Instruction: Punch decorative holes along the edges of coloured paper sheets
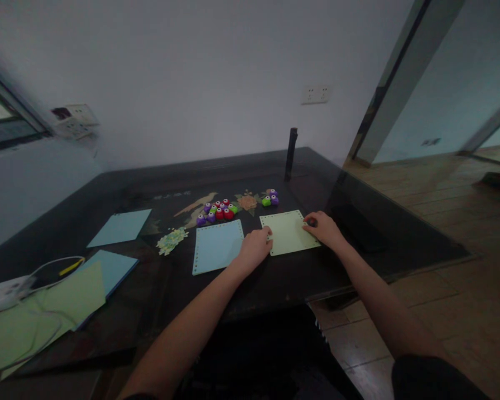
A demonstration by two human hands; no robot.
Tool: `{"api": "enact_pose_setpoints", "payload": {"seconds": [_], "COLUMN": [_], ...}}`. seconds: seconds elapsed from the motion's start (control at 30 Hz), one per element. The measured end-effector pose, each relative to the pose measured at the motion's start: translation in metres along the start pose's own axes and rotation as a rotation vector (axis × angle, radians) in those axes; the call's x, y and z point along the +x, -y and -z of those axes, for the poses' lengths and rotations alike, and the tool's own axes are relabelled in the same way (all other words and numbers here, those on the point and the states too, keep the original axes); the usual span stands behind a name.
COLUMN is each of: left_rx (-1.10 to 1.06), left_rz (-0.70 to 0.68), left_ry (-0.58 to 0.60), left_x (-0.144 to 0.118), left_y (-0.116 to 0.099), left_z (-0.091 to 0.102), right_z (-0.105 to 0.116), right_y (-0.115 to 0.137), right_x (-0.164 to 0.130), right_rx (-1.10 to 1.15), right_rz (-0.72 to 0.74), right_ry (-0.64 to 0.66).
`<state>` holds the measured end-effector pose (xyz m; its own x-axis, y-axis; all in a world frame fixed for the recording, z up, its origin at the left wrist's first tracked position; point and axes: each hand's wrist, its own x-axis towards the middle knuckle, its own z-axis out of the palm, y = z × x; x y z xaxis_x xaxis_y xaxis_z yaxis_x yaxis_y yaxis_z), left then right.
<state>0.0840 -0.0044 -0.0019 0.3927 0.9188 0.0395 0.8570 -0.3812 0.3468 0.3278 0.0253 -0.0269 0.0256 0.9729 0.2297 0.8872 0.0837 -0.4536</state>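
Your left hand [256,248] rests on the left edge of a pale green sheet [289,233], with the fingers bent and pressing it down on the dark surface [275,278]. Your right hand [323,228] lies on the right edge of the same sheet, and its fingers are curled around a small dark thing [312,223]; it is too small to say what it is. The two hands are apart, one at each side of the sheet. The green sheet lies flat near the front of the surface, and small holes run along its borders.

Just beside it on the left lies a light blue sheet [217,246], also with holes along its edges. Your left hand partly covers the gap between the two sheets. Behind the sheets stands a group of small punches [219,211] in purple, red and green, and two more punches [270,199] stand a little apart to the right. A small heap of paper scraps [171,240] lies left of the blue sheet. Further left there are another blue sheet [120,227] and a stack of green and blue paper [66,300] near a white cable [45,266].
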Motion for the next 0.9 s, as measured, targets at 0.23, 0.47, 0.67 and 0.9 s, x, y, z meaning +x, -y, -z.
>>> {"api": "enact_pose_setpoints", "payload": {"seconds": [0.23, 0.47, 0.67, 0.9], "left_rx": [-0.017, -0.098, 0.123, 0.180], "left_rz": [-0.056, -0.133, 0.018, 0.074], "left_ry": [-0.061, -0.178, -0.210, -0.168], "left_x": [-0.005, -0.016, -0.034, -0.037], "left_y": [-0.007, 0.051, 0.133, 0.151], "left_z": [0.018, 0.065, 0.060, 0.046], "right_z": [0.008, 0.022, 0.005, -0.057], "right_y": [0.000, 0.041, 0.121, 0.174], "right_x": [0.003, 0.001, 0.006, 0.034], "right_rx": [0.093, 0.271, 0.352, 0.037], "right_rz": [0.002, 0.147, 0.367, 0.546], "right_ry": [-0.013, -0.050, 0.151, 0.203]}}
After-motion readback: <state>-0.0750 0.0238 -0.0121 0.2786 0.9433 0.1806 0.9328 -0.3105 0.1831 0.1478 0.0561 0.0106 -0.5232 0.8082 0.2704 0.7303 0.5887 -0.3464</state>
